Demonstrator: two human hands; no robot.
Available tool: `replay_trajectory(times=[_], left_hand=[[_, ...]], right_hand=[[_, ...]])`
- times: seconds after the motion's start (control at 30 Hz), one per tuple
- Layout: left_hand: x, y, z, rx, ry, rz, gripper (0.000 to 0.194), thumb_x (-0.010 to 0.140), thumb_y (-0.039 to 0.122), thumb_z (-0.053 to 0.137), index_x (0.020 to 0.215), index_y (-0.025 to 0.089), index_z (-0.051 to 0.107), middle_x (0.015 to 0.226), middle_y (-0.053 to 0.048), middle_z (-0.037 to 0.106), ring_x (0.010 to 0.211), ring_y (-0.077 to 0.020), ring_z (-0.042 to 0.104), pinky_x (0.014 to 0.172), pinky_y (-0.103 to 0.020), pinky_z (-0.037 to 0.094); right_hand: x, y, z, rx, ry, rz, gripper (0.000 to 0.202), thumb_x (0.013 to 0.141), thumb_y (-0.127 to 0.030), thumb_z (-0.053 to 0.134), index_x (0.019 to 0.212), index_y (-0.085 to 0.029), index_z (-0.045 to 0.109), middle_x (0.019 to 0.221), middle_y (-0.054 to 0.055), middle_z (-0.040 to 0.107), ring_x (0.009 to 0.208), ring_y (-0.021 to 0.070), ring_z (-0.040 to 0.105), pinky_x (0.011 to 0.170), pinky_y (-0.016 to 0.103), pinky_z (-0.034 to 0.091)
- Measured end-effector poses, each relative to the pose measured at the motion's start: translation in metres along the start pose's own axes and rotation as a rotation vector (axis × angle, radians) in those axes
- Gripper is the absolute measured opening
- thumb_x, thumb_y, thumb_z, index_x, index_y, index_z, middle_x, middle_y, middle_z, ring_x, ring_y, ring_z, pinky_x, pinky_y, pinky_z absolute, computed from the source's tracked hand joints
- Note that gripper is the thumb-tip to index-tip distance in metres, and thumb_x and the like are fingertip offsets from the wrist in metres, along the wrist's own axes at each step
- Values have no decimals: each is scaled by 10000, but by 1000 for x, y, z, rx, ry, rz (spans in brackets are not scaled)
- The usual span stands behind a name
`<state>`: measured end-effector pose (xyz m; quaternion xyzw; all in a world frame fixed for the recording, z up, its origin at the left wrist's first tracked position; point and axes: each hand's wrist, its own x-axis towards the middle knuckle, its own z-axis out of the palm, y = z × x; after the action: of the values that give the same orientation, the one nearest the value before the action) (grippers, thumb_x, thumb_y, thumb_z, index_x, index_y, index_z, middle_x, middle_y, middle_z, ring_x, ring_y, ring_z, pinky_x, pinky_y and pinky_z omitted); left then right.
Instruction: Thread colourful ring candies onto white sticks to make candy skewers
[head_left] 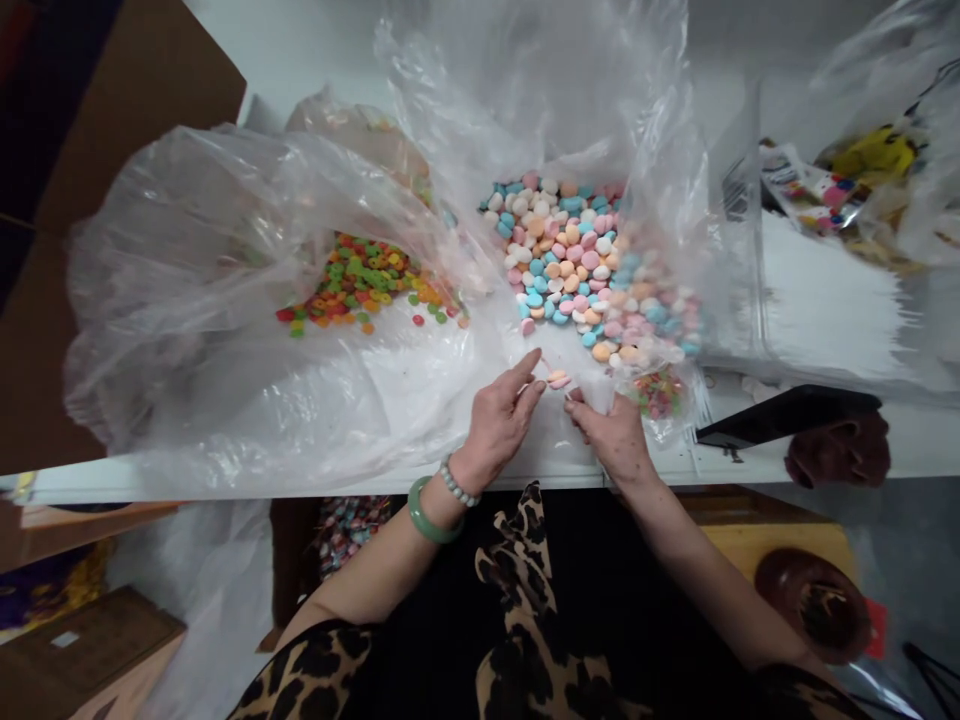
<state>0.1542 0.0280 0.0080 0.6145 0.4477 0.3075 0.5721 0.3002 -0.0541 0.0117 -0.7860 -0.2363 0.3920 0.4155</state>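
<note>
My left hand (499, 418) reaches in from the left, index finger stretched out and apart from the thumb, its tips beside a few peach and pink candies (557, 379). On the other side of these candies, my right hand (616, 438) has thumb and fingertips pressed together on something small and pale that I cannot make out. Just beyond the hands lies a heap of pastel button-shaped candies (562, 250) in a large clear plastic bag (532, 80). A small clear packet of colourful candies (660, 392) sits beside my right hand.
Another clear bag (187, 250) at left holds red, green and orange ring candies (367, 270). To the right are a stack of thin white pieces (825, 290), a dark phone-like slab (787, 415) and a brown object (840, 450). A cardboard box (150, 150) stands far left.
</note>
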Motion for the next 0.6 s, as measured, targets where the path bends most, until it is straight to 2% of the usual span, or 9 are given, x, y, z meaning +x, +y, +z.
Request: replay_trajectory(times=[0.1,0.2,0.27,0.37,0.47,0.53,0.6], left_hand=[[-5,-16,-20,334,97,55,217,860,280,596,1055,270,691,889,-38,623,758,-162,537,720,-260,384],[-6,-35,-28,583,-3,73,192,889,240,524,995,265,682,880,-41,585,729,-164,514,664,-263,355],[-6,-43,-28,655,-64,87,196,913,236,474,929,252,669,871,-45,571,718,-166,504,641,-266,338],[-9,-44,-29,639,-57,120,182,920,242,458,862,237,631,854,-46,569,744,-172,512,657,-266,339],[-2,-38,-43,512,117,127,134,914,250,472,891,236,604,817,-33,569,727,-169,511,689,-267,345],[16,-33,-61,451,296,114,122,907,246,480,910,236,602,795,-27,564,702,-171,500,702,-274,344],[43,-31,-82,437,434,115,126,886,220,503,944,236,613,824,-37,576,761,-190,515,734,-283,347]], right_hand=[[-4,-2,1,36,24,38,252,615,-364,679,755,-154,668,503,-43,531,425,110,434,432,245,364],[-8,-7,11,2,-62,17,224,615,-349,672,732,-157,666,485,-53,507,430,104,423,448,240,365],[-11,-11,17,-23,-109,3,220,623,-349,666,729,-158,667,471,-59,493,428,102,415,451,239,360],[-13,-15,18,-13,-116,29,237,614,-360,667,734,-156,656,471,-59,492,418,101,405,427,236,337],[-14,-21,17,10,-116,53,247,606,-360,674,747,-160,645,473,-63,490,407,97,394,408,231,323],[-15,-24,21,5,-136,38,236,607,-352,676,745,-163,646,458,-68,474,411,97,393,414,230,332],[-16,-27,27,1,-165,14,225,610,-351,675,734,-165,647,443,-69,461,415,101,401,422,232,344]])
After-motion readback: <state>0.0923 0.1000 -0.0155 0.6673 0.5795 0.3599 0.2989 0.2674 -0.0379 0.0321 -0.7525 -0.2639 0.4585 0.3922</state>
